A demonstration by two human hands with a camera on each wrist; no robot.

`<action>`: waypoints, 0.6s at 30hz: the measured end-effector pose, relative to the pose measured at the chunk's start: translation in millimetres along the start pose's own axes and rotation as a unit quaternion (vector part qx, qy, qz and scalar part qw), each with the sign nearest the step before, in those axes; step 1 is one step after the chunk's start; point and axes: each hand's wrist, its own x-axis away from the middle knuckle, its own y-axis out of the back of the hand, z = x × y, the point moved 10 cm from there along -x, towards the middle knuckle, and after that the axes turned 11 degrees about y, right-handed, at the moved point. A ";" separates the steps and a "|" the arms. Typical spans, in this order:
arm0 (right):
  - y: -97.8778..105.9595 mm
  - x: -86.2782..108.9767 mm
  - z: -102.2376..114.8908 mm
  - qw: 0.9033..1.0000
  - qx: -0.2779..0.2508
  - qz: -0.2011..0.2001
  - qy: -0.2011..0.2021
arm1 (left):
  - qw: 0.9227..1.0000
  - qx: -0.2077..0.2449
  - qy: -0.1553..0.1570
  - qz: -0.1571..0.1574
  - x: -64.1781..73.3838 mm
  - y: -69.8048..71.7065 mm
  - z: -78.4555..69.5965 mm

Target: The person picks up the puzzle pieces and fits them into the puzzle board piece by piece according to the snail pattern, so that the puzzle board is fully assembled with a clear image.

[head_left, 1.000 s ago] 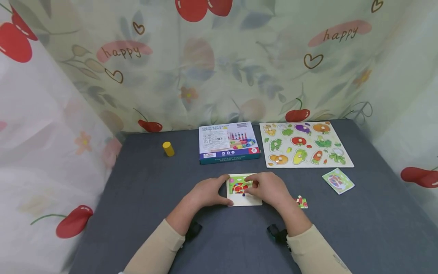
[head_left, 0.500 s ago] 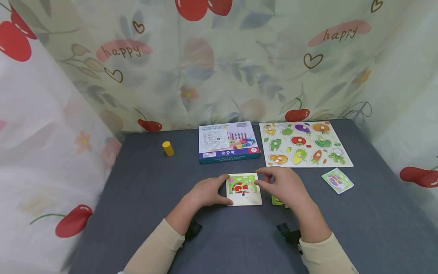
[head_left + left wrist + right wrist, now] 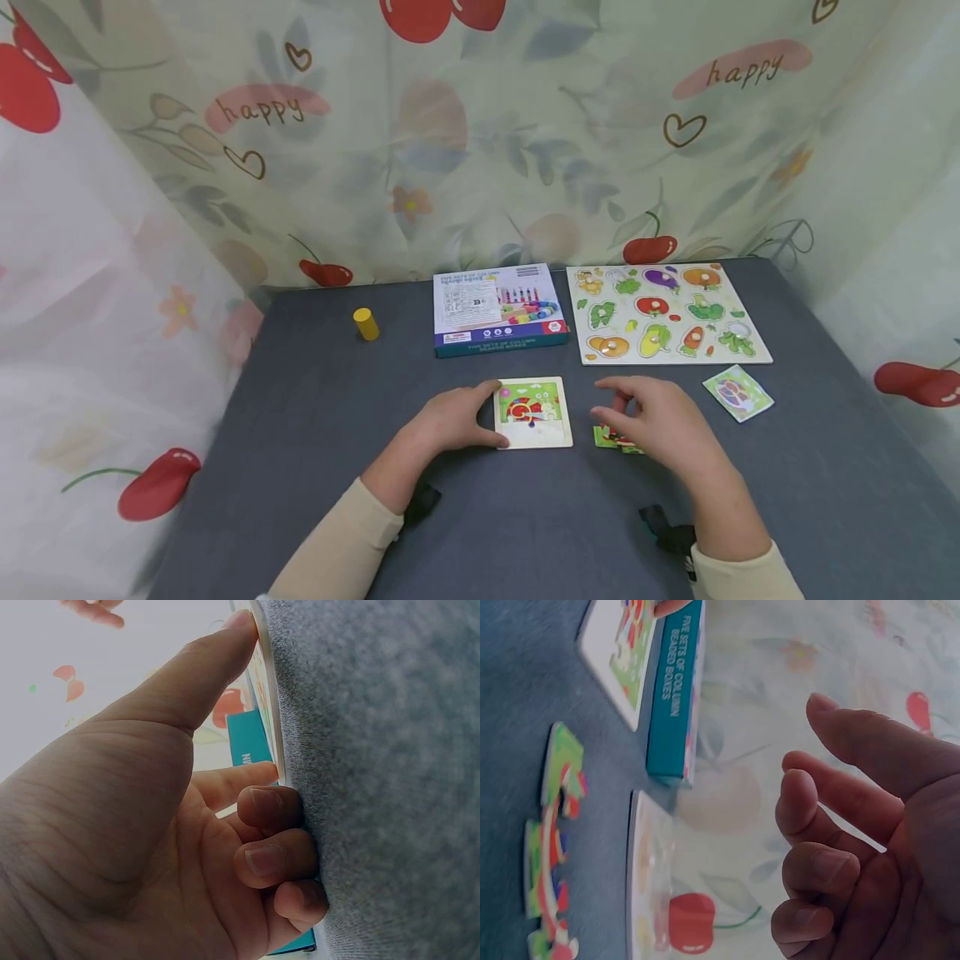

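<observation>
A small square jigsaw puzzle board (image 3: 551,433) lies on the dark cloth, its upper half filled with a green and red picture, its lower part bare and pale. My left hand (image 3: 453,421) holds the board's left edge, thumb at the near corner and index finger at the far one; its other fingers curl against the cloth (image 3: 266,851). My right hand (image 3: 667,421) hovers to the right with nothing in its loosely bent fingers. Beneath it lie several loose jigsaw pieces (image 3: 603,437), partly hidden in the head view; the right wrist view shows these puzzle pieces (image 3: 555,772) overlapping.
Behind the board lies a bead-set box (image 3: 498,312). To its right is a vegetable peg board (image 3: 671,317), with a small picture puzzle (image 3: 738,393) in front of it. A yellow cylinder (image 3: 366,324) stands at the back left. A printed curtain (image 3: 480,167) hangs behind the table.
My right hand has left the puzzle board and moved right, over the loose pieces. The left hand has stayed on the board's edge.
</observation>
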 end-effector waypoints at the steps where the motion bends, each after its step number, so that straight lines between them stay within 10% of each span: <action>1: -0.2 1.5 -2.3 1.000 0.002 0.001 0.000 | 1.000 -0.001 0.000 -0.001 -0.2 0.0 0.1; 18: -44.9 12.2 -47.7 0.996 -0.018 0.085 -0.016 | 1.000 -0.002 0.003 0.001 0.4 0.1 0.7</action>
